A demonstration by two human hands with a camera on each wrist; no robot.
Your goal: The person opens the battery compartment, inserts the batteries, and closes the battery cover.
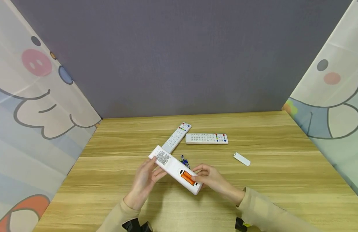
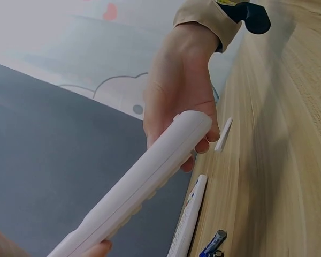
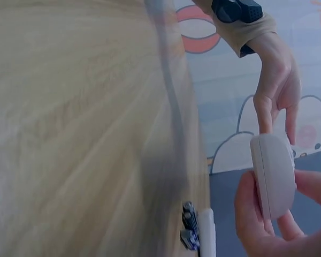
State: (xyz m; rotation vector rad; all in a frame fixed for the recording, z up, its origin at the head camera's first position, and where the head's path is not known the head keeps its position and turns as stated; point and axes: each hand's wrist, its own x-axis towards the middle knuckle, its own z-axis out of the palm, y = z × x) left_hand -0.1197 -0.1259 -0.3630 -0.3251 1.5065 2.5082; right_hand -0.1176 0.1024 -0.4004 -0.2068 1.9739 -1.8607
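Note:
A white remote control is held above the table with its back upward, tilted down toward the right. Its battery bay stands uncovered, and orange batteries lie inside. My left hand grips the far left end, thumb on the edge and fingers beneath. The near right end is held by my right hand, whose thumb rests at the batteries while other fingers reach around the casing. In the right wrist view, fingers and thumb flank the remote's end. On the table to the right lies a white battery cover.
Two more white remotes lie button side up behind the held one: a slanted remote and a sideways remote. Several dark blue batteries are clustered just past the held remote. A grey panel borders the table's back.

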